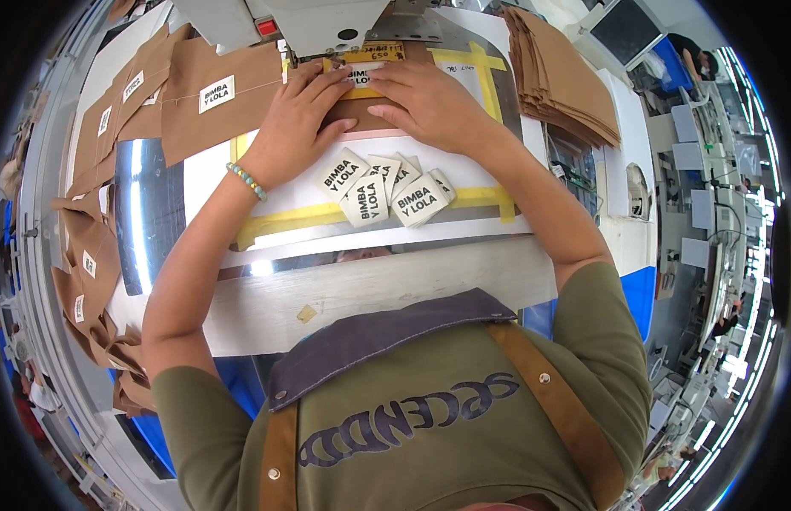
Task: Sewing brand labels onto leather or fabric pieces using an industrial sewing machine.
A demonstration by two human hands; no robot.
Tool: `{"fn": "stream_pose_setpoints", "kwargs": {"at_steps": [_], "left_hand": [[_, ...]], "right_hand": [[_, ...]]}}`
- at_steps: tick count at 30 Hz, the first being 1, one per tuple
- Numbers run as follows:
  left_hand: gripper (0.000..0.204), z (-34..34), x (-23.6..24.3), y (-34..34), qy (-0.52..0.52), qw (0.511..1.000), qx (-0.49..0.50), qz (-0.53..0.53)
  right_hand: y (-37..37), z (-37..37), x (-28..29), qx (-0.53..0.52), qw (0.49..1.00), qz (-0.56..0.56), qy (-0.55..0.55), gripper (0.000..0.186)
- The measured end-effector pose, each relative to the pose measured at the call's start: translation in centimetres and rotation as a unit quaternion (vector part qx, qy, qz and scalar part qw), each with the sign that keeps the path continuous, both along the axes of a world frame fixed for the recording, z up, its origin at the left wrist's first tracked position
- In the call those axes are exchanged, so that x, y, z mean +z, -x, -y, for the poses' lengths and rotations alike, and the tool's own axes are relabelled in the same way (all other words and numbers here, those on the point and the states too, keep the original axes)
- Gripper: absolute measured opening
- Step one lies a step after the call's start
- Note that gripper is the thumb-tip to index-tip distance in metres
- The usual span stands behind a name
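Under the white sewing machine head (319, 25), my left hand (309, 115) lies on a brown fabric piece (357, 117), its fingertips at the left edge of a small cream printed label (358, 78). My right hand (425, 106) rests opposite, fingers extended onto the label's right side, thumb on the fabric. Both hands have their fingers apart, pressing from above. A yellow card guide (374, 53) shows just behind the label. Several loose cream labels (421, 198) lie in an overlapping pile below my hands, on the white taped sheet (276, 234).
Thread-linked brown pieces with labels (191, 128) spread leftward and hang down the left side. A stack of brown pieces (561, 77) sits at the right. A pale board edge (378, 315) runs before my body. Co-workers (702, 60) appear at distant stations.
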State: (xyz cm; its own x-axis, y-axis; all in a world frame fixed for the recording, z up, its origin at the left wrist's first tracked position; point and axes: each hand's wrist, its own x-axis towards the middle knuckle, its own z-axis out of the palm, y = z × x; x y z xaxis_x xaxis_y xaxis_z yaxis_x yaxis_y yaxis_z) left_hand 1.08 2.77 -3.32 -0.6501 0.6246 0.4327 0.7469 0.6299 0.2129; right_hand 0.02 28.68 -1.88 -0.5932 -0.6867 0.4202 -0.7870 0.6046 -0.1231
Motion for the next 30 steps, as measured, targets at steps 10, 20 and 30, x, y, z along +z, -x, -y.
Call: {"fn": "stream_pose_setpoints", "kwargs": {"at_steps": [10, 20, 30], "left_hand": [[0.049, 2.9, 1.4, -0.2, -0.025, 0.994, 0.056, 0.089], [0.051, 3.6, 1.7, -0.2, 0.046, 0.997, 0.037, 0.059], [0.046, 4.3, 2.1, -0.8, 0.037, 0.996, 0.039, 0.070]], "right_hand": [[2.2, -0.7, 0.2, 0.041, 0.997, 0.049, -0.046, 0.050], [2.0, 0.1, 1.3, 0.033, 0.995, 0.044, -0.082, 0.050], [2.2, -0.6, 0.6, 0.030, 0.998, 0.031, -0.055, 0.049]]}}
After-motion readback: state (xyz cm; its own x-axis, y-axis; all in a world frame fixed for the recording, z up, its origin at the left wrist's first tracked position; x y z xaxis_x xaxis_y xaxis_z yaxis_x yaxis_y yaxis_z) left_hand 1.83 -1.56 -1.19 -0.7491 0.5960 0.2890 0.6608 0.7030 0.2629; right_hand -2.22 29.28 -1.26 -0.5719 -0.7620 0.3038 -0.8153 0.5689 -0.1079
